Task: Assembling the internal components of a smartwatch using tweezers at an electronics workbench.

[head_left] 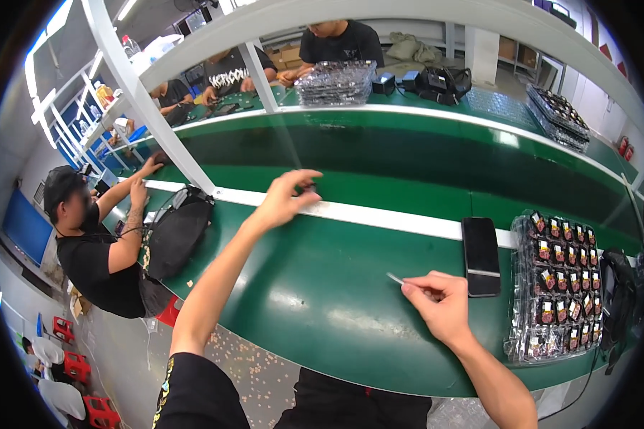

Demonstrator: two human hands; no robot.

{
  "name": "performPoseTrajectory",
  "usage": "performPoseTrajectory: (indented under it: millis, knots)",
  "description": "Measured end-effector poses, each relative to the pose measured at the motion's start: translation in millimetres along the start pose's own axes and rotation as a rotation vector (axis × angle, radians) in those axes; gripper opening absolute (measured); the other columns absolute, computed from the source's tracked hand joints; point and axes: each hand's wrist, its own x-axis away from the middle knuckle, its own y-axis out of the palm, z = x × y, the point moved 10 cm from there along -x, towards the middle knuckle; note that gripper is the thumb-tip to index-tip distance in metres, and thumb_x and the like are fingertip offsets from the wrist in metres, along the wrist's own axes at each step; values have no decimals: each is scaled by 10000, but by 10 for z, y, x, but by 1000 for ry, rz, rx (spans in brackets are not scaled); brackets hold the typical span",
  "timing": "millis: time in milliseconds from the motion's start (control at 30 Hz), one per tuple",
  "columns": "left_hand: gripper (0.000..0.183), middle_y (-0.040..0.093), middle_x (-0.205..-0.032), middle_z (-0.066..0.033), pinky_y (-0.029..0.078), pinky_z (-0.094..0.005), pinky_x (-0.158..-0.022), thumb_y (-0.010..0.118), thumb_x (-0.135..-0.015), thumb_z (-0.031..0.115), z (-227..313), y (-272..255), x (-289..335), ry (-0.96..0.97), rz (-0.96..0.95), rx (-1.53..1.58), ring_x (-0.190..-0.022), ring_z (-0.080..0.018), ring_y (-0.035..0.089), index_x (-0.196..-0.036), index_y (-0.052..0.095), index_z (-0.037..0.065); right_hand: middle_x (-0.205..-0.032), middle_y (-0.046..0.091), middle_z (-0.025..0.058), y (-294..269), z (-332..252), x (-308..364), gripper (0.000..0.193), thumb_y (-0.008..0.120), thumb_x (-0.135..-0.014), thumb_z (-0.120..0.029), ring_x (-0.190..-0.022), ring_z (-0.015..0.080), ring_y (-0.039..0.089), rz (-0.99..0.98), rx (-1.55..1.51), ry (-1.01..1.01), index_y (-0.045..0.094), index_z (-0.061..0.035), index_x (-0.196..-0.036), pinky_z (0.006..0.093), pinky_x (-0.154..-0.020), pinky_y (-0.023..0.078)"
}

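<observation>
My left hand (pixel 285 201) reaches out over the white rail (pixel 379 219) between the green bench and the lower green channel. Its fingers curl round a small dark piece (pixel 308 188) that I cannot make out well. Above the bench, my right hand (pixel 440 304) is closed in a pinch on a thin, pale stick-like tool (pixel 394 278), its tip pointing up and left. Just right of that hand lies a black smartphone (pixel 481 250) with a light band across it. Beyond the phone, clear plastic trays (pixel 516 325) hold several small black parts with labels (pixel 547 280).
A black bag (pixel 175 239) rests on the bench at left, beside a seated co-worker (pixel 96 236). Dark straps (pixel 615 300) lie right of the trays. A white upright post (pixel 150 107) stands ahead on the left. Across the channel, more clear trays (pixel 334 82) sit before other people.
</observation>
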Motion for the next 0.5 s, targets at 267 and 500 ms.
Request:
performPoseTrajectory:
  millis: [267, 500]
  knots:
    - [565, 750, -1364, -95, 541, -467, -1093, 896, -875, 95, 1600, 1004, 859, 338, -569, 288, -1265, -315, 653, -1416, 732, 77, -875, 730, 29, -89, 54, -35, 94, 799, -987, 44, -774, 55, 647, 62, -258, 113, 842, 68, -1067, 215, -672, 473]
    - [751, 708, -1275, -105, 528, -436, -1050, 1018, -705, 250, 1519, 659, 795, 330, -301, 169, -1200, -315, 661, -1382, 743, 74, -819, 662, -18, -75, 93, -28, 115, 815, -977, 37, -704, 9, 518, 35, -173, 147, 855, 41, -1085, 203, -609, 372]
